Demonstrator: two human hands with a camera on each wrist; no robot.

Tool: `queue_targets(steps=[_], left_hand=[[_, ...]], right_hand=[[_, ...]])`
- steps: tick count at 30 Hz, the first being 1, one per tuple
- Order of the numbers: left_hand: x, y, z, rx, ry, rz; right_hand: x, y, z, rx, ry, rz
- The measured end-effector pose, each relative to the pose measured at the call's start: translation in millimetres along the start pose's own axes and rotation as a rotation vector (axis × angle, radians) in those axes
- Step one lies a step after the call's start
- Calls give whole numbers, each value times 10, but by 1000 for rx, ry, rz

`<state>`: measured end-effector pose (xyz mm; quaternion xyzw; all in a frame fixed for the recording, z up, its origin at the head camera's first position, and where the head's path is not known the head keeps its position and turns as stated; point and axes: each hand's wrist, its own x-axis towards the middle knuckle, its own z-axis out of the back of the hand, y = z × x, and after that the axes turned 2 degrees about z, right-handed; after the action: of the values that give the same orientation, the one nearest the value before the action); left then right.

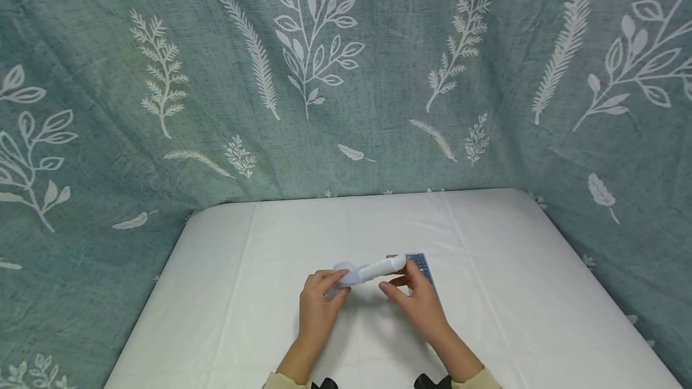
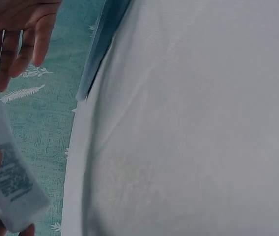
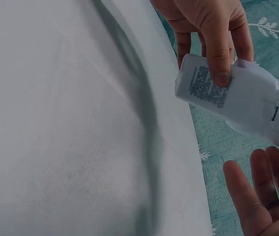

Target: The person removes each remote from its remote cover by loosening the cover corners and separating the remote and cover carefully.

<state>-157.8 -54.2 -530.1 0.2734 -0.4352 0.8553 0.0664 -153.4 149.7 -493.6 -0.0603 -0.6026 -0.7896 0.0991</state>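
A white handheld device (image 1: 378,269) with a rounded, wider part at its left is held above the table. My left hand (image 1: 319,305) pinches it near the left end. In the right wrist view, the left thumb (image 3: 220,69) presses beside a printed label on the device (image 3: 247,98), which also has a small slotted panel. My right hand (image 1: 418,302) is close to the device's other end, and its fingers look straight and spread in the right wrist view. Whether they touch the device cannot be told.
A flat blue patterned item (image 1: 418,263) lies on the table, partly behind the right hand. White cloth covers the table (image 1: 270,245). A green leaf-patterned curtain (image 1: 378,107) hangs around the back and sides.
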Motion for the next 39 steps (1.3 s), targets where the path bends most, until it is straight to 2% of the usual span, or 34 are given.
queue_targets(steps=[6,13,19,24,39], left_hand=[[22,29,12,48,-72,-70],[37,43,15,63,-101,-93],[57,39,18,105,-145,-168],[71,42,12,132,-170,-198],[79,18,67,153,-77,-247]], right_hand=[[26,7,9,87,8,-44],[41,29,17,131,25,-105],[62,47,45,188,55,-193],[79,47,78,224,89,-217],[76,-55,186,282,148,-188]])
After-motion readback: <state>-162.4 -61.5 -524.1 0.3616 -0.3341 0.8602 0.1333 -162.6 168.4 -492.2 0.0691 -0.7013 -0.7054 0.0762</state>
